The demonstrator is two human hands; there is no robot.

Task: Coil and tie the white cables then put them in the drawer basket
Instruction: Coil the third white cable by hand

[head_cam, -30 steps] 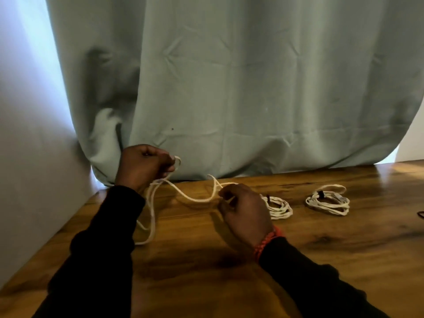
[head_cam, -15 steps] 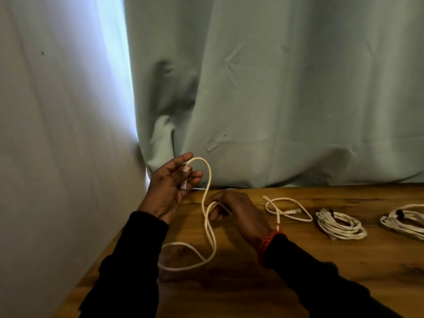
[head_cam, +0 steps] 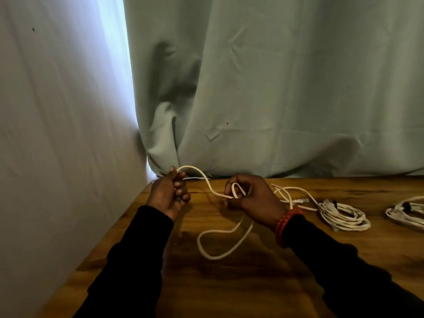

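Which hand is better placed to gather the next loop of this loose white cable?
Probably the right hand: it already pinches a small loop, and the loose white cable slack hangs directly beneath it. The left hand is shut on the cable, anchoring it.

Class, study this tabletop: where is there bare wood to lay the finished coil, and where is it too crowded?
Bare wood: the near table between the two sleeves, below the loose cable; also the far strip under the curtain, right of the right hand. Crowded: between left hand and right hand, and rightwards, where the coiled bundle and a second bundle lie.
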